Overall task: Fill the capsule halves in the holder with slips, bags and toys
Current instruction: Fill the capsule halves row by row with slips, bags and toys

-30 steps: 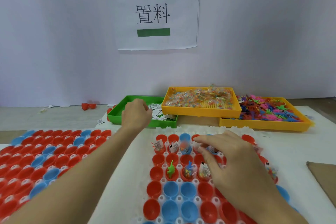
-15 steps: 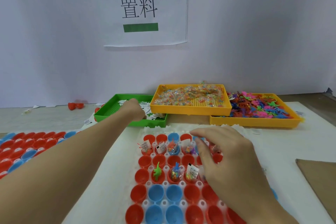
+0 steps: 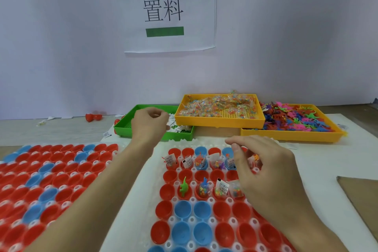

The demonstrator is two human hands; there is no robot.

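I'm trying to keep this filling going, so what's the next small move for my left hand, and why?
Probably carry the left hand from over the green tray back to the holder and drop a slip into the cup with the green toy. The fingers are curled above the slips, though a pinched slip isn't clearly visible. That cup shows no slip, while neighbours do.

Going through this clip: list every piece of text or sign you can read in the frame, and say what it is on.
"置料": black characters on the white paper sign on the wall, between two green bars with no text.
Printed paper slips in the capsule halves and in the green tray: too small to read.
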